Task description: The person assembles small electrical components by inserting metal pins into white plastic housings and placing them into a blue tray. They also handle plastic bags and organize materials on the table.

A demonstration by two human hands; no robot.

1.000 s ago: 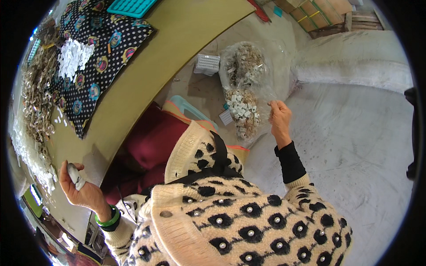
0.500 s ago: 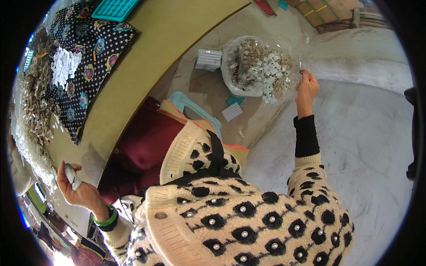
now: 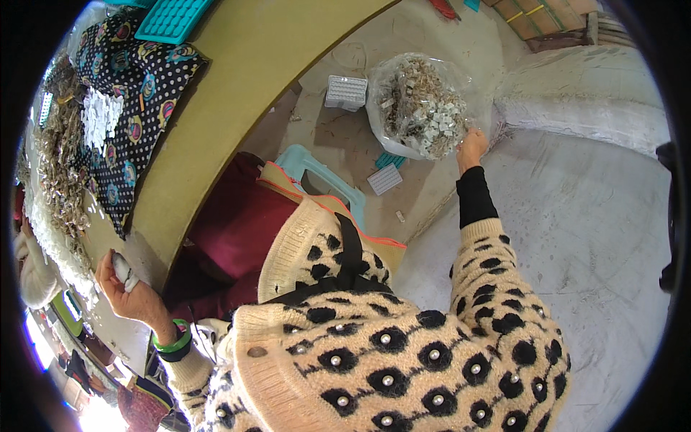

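Note:
My left hand, at the near end of the table, has its fingers curled round a small white-and-grey object, whose kind I cannot make out. Out to the right, my right hand is closed at the right rim of a clear plastic bag; its fingertips are partly hidden, so what they pinch does not show. Inside the bag is a heap of small whitish chips and brownish scraps. The bag rests on the floor.
Grey ridged trays, another grey tray and a light-blue stool are near the bag. The curved tabletop carries a dotted cloth, white strips, a teal tray and brown strands.
My right hand has come lower and to the left, from beyond the bag's right side to its rim. My left hand still holds the white-and-grey object. The view has shifted slightly.

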